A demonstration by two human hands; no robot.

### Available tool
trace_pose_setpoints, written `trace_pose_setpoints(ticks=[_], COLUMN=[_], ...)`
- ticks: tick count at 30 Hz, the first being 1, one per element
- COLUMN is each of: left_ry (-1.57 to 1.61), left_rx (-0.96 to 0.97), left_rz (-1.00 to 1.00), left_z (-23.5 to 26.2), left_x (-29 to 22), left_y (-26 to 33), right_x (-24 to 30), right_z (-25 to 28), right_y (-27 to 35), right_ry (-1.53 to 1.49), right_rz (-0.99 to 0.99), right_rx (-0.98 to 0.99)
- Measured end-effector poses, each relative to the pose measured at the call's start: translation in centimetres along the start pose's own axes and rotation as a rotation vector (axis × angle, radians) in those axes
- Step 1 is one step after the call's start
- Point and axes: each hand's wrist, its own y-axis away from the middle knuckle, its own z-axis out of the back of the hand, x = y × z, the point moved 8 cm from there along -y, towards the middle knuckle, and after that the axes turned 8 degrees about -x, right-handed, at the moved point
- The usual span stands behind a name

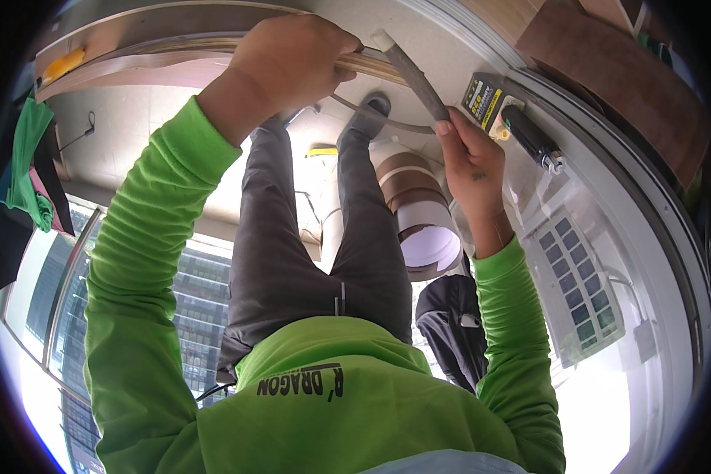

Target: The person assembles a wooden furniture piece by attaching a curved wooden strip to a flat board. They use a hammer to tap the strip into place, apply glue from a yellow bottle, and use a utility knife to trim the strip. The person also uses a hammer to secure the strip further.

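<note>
My left hand (pixel 292 63) is closed over the edge of a long wooden board (pixel 158 47) that curves across the top of the view. My right hand (pixel 470 154) grips the lower end of a grey-handled tool (pixel 415 75). The tool's pale head (pixel 383 39) rests against the board's edge, just right of my left hand. A thin strip (pixel 371 117) hangs loose under the board between my hands. Both arms wear bright green sleeves. My grey-trousered legs reach up toward the board.
A roll of brown and white banding (pixel 419 209) stands by my right leg. A yellow-and-black can (pixel 482 99) and a black cylindrical tool (pixel 529 138) lie to the right. A brown panel (pixel 624 71) sits at top right, a green cloth (pixel 24 158) at left, and a black bag (pixel 450 332) below the roll.
</note>
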Motion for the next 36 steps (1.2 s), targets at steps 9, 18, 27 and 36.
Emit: trace_pose_setpoints(ticks=[9,18,27,36], left_ry=[-0.008,-0.007,-0.005,0.019], left_rx=[-0.042,-0.004,-0.017,0.019], left_rz=[-0.041,-0.021,-0.031,-0.012], left_z=[0.2,-0.3,-0.1,-0.3], left_x=[-0.2,0.0,0.0,0.1], left_y=[-0.1,0.5,0.5,0.5], right_x=[0.8,-0.2,-0.5,1.5], right_z=[-0.5,1.4,1.4,-1.3], right_y=[-1.1,0.5,1.7,-0.8], right_ry=[0.001,-0.026,-0.035,0.028], right_rz=[-0.028,-0.089,-0.127,0.000], right_rx=[0.010,-0.063,-0.008,-0.044])
